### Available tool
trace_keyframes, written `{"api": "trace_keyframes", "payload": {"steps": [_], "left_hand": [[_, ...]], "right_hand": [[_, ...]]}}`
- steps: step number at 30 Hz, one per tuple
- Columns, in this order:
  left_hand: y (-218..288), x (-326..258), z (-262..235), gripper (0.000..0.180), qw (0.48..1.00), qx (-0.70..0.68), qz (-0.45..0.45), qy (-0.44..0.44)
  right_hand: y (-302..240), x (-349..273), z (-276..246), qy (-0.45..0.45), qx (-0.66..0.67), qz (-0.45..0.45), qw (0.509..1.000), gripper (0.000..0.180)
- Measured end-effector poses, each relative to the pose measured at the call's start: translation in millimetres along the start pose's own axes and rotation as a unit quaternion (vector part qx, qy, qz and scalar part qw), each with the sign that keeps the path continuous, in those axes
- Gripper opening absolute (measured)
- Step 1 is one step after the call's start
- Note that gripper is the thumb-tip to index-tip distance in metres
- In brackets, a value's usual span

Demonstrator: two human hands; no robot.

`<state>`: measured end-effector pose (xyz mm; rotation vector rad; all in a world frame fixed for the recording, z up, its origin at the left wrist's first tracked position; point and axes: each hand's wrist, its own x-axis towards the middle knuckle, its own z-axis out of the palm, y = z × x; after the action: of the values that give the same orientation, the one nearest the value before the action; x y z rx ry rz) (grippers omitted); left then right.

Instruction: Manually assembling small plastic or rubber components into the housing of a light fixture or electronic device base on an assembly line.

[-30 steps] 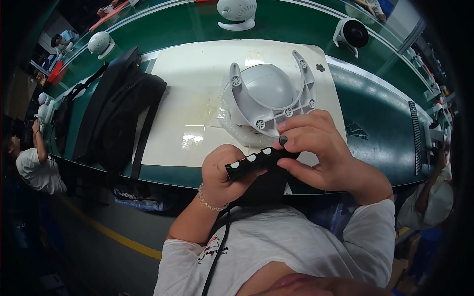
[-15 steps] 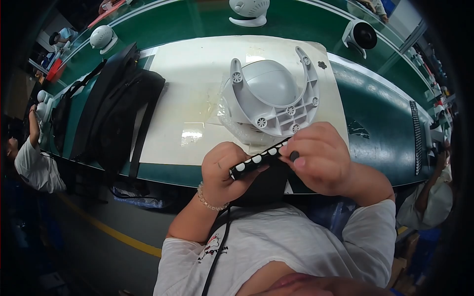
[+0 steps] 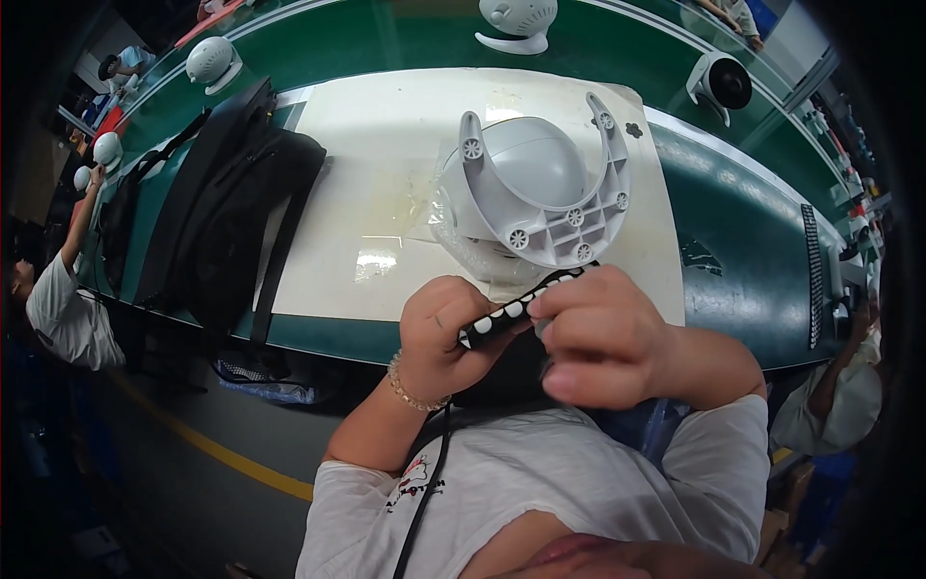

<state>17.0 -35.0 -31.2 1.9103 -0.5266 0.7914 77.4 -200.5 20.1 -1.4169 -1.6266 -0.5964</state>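
Observation:
My left hand is closed round one end of a black strip marked with white round spots, tilted up to the right. Against the strip's far part, my right hand has its fingers curled in. A small dark round pad shows only partly at its thumb tip; the fingers hide the rest. Just beyond both hands a white rounded housing lies on bubble wrap. Its U-shaped stand faces up, showing ribs and several round recesses.
A pale mat covers the middle of the green table. On the left lies a black bag with straps. White fan-like units stand on the green belt behind. A co-worker is at the far left, another at the right.
My right hand has moved slightly left and down, its fingers curling over the pad it held in plain sight. The units on the belt behind have shifted right. The left co-worker's arm has risen.

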Motion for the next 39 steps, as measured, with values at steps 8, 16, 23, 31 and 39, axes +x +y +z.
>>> {"api": "trace_keyframes", "payload": {"steps": [8,16,23,31,39], "left_hand": [[6.7,1.7,-0.3,0.028,0.999,-0.018,-0.045,0.003],[3.3,-0.8,10.8,0.031,0.993,0.003,0.002,0.119],[-3.1,1.3,12.9,0.029,0.997,-0.032,0.009,0.07],[-1.9,4.6,8.9,0.03,0.998,0.04,0.017,0.049],[-5.0,-2.0,14.4,0.029,0.998,0.022,-0.007,0.057]], "right_hand": [[0.3,1.5,-4.4,0.081,0.123,0.087,0.985,0.043],[13.9,36.2,-19.2,-0.039,0.162,0.332,0.928,0.056],[10.9,41.6,-15.4,-0.055,0.133,0.359,0.922,0.048],[3.2,35.9,-19.4,-0.141,-0.088,0.079,0.983,0.046],[44.6,56.4,-16.0,-0.029,0.018,0.229,0.973,0.058]]}}
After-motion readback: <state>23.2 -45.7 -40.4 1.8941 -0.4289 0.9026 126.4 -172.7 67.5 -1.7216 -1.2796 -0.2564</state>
